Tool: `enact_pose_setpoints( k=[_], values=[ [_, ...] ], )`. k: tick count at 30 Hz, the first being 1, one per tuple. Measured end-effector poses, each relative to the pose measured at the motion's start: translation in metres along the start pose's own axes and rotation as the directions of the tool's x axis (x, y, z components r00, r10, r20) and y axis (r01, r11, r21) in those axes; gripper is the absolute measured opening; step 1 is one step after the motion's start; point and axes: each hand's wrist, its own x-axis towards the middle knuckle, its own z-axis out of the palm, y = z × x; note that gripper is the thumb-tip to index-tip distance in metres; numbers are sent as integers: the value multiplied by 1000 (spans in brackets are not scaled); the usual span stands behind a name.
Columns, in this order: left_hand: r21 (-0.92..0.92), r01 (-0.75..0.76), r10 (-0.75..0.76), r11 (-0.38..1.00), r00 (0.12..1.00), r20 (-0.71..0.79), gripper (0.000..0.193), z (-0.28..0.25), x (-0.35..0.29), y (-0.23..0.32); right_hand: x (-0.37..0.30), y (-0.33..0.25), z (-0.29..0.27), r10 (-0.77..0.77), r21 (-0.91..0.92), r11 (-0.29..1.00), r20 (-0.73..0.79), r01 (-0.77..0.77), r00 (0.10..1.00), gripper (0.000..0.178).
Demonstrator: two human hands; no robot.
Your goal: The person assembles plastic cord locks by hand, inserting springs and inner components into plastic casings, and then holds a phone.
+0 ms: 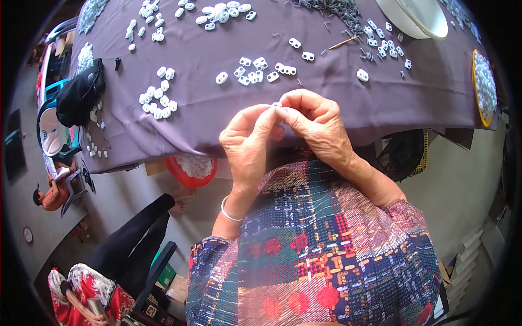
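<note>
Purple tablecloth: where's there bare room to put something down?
Bare cloth lies between the left hand and the cluster of white pieces, and between the right hand and the yellow-rimmed tray. It's crowded beside the white tub, among grey bits.

the left hand (247,138) and right hand (321,125) meet over the near edge of the counter (190,54), thumbs (265,124) and forefingers (298,98) pinched, tips close together. the left forearm (227,220) and right forearm (375,180) spread apart, back from the counter.

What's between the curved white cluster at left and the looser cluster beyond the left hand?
In the head view, one white oval piece lies on purple cloth between the curved cluster and the looser cluster beyond the left hand.
</note>
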Motion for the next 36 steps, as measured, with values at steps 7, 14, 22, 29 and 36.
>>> enact_pose_setpoints(
  k=[7,14,22,29,36],
  values=[
    [350,-283,259,893,959,116,10,1,12,-1,-4,-17,-18,-82,-68,995,-107,75,991,11],
    [728,-527,471,439,825,313,15,18,42,-2,6,-24,-50,-15,-144,989,-186,-12,982,12],
    [855,-469,430,221,834,346,15,39,53,-10,6,-17,-56,10,-155,987,-180,-38,984,10],
    [763,-632,567,137,682,463,11,31,52,-19,5,-11,-57,-31,-213,977,-143,0,989,10],
    [2,125,-124,992,988,92,16,7,39,5,4,-12,-59,-44,-259,966,-116,13,992,11]
  ],
)
